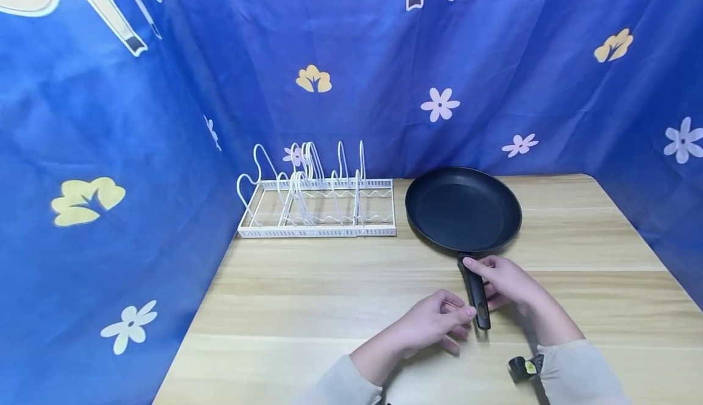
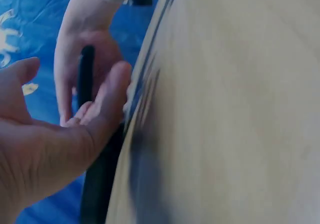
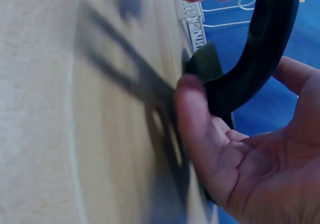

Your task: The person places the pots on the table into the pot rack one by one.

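Observation:
A black frying pan (image 1: 464,210) lies on the wooden table with its handle (image 1: 473,289) pointing toward me. My right hand (image 1: 511,283) holds the handle near the pan, thumb on top and the other fingers underneath. In the right wrist view those fingers pass below the curved handle (image 3: 250,79), close over the table. My left hand (image 1: 431,322) is beside the handle's free end, fingers loosely bent, the thumb tip right at the handle's edge. The left wrist view has the left hand (image 2: 50,144) in front, with the right hand (image 2: 90,59) behind the handle.
A white wire rack (image 1: 318,231) with upright loops stands left of the pan at the back of the table (image 1: 307,295). Blue patterned cloth (image 1: 373,88) hangs behind the table and along both sides.

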{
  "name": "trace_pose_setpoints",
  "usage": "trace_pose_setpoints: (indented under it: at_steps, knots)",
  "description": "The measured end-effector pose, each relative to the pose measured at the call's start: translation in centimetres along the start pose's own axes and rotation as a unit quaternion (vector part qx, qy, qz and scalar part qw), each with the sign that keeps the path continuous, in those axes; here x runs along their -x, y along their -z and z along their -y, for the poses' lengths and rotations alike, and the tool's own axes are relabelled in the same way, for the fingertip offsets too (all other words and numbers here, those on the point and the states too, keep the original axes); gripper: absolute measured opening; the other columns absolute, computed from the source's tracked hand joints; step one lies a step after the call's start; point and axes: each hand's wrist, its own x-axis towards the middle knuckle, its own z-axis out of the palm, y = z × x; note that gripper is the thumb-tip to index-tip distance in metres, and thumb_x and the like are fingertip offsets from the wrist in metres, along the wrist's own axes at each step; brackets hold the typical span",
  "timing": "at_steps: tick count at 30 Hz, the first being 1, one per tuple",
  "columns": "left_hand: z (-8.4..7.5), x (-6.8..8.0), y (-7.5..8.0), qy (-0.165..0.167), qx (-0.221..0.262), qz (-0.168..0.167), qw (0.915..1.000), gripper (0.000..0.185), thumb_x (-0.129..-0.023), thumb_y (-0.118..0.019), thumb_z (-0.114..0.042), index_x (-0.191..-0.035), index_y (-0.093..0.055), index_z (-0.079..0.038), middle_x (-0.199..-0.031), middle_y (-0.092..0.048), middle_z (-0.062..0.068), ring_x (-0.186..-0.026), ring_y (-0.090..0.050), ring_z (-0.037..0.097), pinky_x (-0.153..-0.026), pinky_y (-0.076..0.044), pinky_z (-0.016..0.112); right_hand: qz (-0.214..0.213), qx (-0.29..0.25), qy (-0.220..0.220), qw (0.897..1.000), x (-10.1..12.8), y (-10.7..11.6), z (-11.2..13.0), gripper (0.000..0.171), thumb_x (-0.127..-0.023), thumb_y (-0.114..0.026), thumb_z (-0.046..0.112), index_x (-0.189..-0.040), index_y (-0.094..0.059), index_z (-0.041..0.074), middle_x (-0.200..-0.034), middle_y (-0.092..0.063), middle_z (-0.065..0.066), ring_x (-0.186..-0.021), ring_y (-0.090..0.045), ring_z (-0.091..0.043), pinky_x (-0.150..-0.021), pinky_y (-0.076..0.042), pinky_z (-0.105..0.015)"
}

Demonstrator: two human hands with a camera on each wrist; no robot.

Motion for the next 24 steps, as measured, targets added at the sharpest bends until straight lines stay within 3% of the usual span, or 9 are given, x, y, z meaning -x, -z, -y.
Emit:
trace_pose_setpoints:
  at_steps: [6, 8, 10, 15, 21, 24]
  knots:
    - [0.7, -1.2, -1.2, 0.027, 0.105, 0.074, 0.9914, 0.028, -0.112, -0.061, -0.030, -0.127, -0.055, -0.007, -0.130, -0.070, 0.034, -0.118, -0.075, 0.044, -0.090, -0.068, 0.053, 0.061, -0.054, 0.001, 0.997, -0.7, 0.4, -0.8, 0.054, -0.111, -0.058, 0.049, -0.126, -0.056, -0.003, -0.093, -0.073, -0.004, -0.083, -0.078, -0.018, -0.072, -0.068, -0.038]
    - [0.9, -1.7, -1.4, 0.027, 0.131, 0.088, 0.9872, 0.026, -0.113, -0.060, -0.029, -0.127, -0.056, -0.007, -0.135, -0.068, 0.036, -0.119, -0.074, 0.041, -0.097, -0.065, 0.058, 0.081, -0.062, 0.010, 0.995, -0.7, 0.4, -0.9, 0.047, -0.112, -0.057, 0.047, -0.119, -0.059, 0.000, -0.093, -0.074, -0.002, -0.083, -0.077, -0.015, -0.074, -0.068, -0.037]
    - [1.0, -2.2, -1.6, 0.028, 0.152, 0.096, 0.9833, 0.030, -0.113, -0.059, -0.028, -0.131, -0.057, -0.004, -0.135, -0.071, 0.028, -0.116, -0.075, 0.034, -0.103, -0.062, 0.059, 0.095, -0.072, 0.016, 0.993, -0.8, 0.3, -1.0, 0.041, -0.112, -0.057, 0.045, -0.114, -0.060, 0.004, -0.094, -0.075, -0.001, -0.084, -0.076, -0.013, -0.075, -0.067, -0.037]
    - [1.3, -3.4, -1.7, 0.027, 0.200, 0.104, 0.9738, 0.037, -0.113, -0.058, -0.019, -0.143, -0.053, 0.002, -0.114, -0.074, -0.001, -0.100, -0.074, 0.013, -0.111, -0.059, 0.051, 0.109, -0.084, 0.016, 0.990, -1.2, 0.4, -1.1, 0.037, -0.112, -0.058, 0.041, -0.115, -0.059, 0.004, -0.090, -0.076, 0.002, -0.087, -0.077, -0.014, -0.081, -0.066, -0.037]
    - [1.8, -4.5, -1.7, 0.026, 0.231, 0.091, 0.9683, 0.037, -0.109, -0.057, -0.001, -0.147, -0.053, -0.003, -0.106, -0.069, -0.004, -0.094, -0.074, 0.009, -0.106, -0.062, 0.039, 0.110, -0.046, -0.007, 0.993, -1.8, 0.5, -0.6, 0.046, -0.109, -0.062, 0.045, -0.118, -0.056, 0.000, -0.091, -0.077, -0.002, -0.082, -0.074, -0.015, -0.073, -0.065, -0.034]
    - [1.8, -4.8, -1.5, 0.026, 0.236, 0.091, 0.9672, 0.039, -0.107, -0.056, 0.006, -0.144, -0.054, -0.005, -0.108, -0.067, -0.004, -0.093, -0.073, 0.009, -0.103, -0.063, 0.038, 0.111, -0.034, -0.012, 0.993, -2.1, 0.4, -0.1, 0.044, -0.107, -0.064, 0.044, -0.113, -0.058, 0.000, -0.079, -0.072, 0.003, -0.070, -0.068, -0.011, -0.066, -0.062, -0.031]
